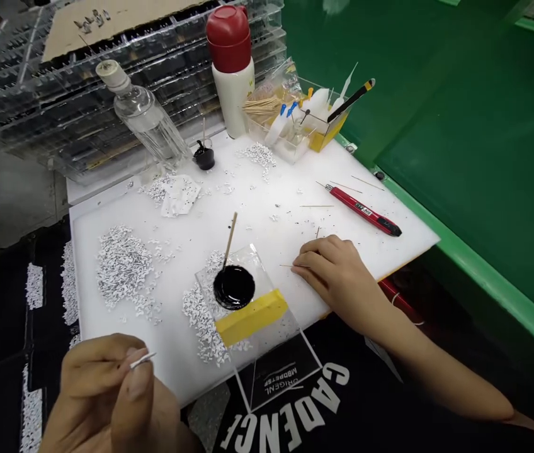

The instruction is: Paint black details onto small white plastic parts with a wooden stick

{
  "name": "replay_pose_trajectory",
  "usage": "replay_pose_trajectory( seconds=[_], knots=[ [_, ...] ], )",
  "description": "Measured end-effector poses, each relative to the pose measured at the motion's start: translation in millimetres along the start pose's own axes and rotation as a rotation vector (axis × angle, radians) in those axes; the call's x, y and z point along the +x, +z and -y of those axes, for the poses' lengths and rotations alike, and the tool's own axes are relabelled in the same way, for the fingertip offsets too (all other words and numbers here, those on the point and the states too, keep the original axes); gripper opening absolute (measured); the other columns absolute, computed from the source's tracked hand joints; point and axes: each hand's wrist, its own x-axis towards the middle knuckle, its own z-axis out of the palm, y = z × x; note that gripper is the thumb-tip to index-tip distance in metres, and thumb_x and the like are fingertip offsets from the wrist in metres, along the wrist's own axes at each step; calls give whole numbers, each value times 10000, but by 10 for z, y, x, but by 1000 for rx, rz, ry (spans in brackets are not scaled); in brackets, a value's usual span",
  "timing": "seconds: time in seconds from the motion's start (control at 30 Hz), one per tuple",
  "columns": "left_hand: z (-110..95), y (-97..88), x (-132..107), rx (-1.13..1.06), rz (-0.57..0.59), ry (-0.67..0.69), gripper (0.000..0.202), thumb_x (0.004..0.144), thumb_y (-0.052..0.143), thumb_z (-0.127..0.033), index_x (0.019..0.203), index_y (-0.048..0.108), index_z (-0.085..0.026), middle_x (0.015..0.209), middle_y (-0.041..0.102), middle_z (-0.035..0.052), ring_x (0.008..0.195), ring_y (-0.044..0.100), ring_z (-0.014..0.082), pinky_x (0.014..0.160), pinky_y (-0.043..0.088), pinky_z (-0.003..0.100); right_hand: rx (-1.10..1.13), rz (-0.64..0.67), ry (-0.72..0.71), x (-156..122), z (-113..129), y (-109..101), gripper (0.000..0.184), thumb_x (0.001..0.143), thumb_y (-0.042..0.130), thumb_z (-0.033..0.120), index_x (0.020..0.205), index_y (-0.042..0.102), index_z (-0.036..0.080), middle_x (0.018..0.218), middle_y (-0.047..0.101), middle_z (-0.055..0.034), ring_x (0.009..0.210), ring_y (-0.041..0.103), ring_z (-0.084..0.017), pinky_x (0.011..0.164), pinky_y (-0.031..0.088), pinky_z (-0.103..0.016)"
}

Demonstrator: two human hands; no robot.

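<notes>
My left hand (111, 390) is raised near the bottom left, its thumb and fingers pinched on a small white piece (142, 360). My right hand (337, 272) rests on the white board (380, 248), fingers curled around a thin needle-like stick (288, 265) that points left. Between the hands lies a clear plastic sheet (267, 267) with a yellow strip (251, 317) and a black paint puddle (233, 287); a wooden stick (230, 240) stands in the puddle. Heaps of tiny white pieces (123, 264) cover the board's left half.
At the back stand a clear glass bottle (147, 116), a white bottle with a red cap (232, 69), a small black pot (204, 156) and a clear tray of tools (295, 119). A red utility knife (364, 211) lies right. Stacked clear trays (35, 107) rise behind. A green surface (475, 157) borders the right.
</notes>
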Motion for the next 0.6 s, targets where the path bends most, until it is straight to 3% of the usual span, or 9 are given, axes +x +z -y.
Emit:
replay_pose_trajectory(
  seconds=[0.07, 0.2, 0.3, 0.4, 0.53, 0.6],
  knots=[
    [10, -33, -44, -86, 33, 24, 220, 721, 805, -129, 612, 623, -185, 618, 589, -36, 619, 546, 147, 575, 374, 319, 58, 13, 16, 25, -7, 24, 121, 1033, 629, 256, 966, 694, 178, 1026, 709, -26, 950, 659, -175, 902, 560, -388],
    [30, -98, -107, -142, 256, 48, 155, 812, 788, -49, 776, 726, -185, 724, 648, -28, 721, 592, 148, 572, 452, 286, 270, -48, 77, 62, 45, -56, 132, 1048, 609, 274, 1010, 692, 179, 910, 695, -6, 855, 661, -159, 826, 566, -354],
    [30, -102, -127, -161, 330, 70, 199, 823, 759, 10, 840, 752, -189, 744, 649, -19, 764, 598, 154, 593, 488, 275, 480, -150, 149, 74, 115, -164, 107, 1040, 626, 234, 1104, 711, 230, 879, 701, 4, 829, 665, -147, 766, 560, -306],
    [0, -89, -130, -176, 383, 55, 212, 841, 742, 21, 860, 745, -190, 776, 635, -14, 787, 596, 148, 620, 524, 261, 692, -176, 168, 96, 183, -269, 199, 1052, 616, 259, 1166, 758, 338, 922, 739, 5, 886, 696, -153, 752, 571, -284],
    [-50, -76, -104, -149, 465, 2, 204, 861, 740, 6, 866, 741, -198, 824, 605, -22, 802, 584, 119, 654, 541, 224, 873, -159, 138, 166, 287, -368, 313, 958, 750, 463, 1265, 754, 399, 1063, 764, -11, 964, 733, -192, 816, 625, -325],
    [-57, -65, -84, -155, 494, 7, 203, 865, 741, -6, 887, 743, -208, 837, 588, -26, 803, 581, 115, 635, 540, 218, 897, -178, 130, 213, 349, -396, 324, 941, 783, 398, 1263, 757, 411, 1057, 763, -9, 961, 733, -193, 823, 624, -334]
  ],
)
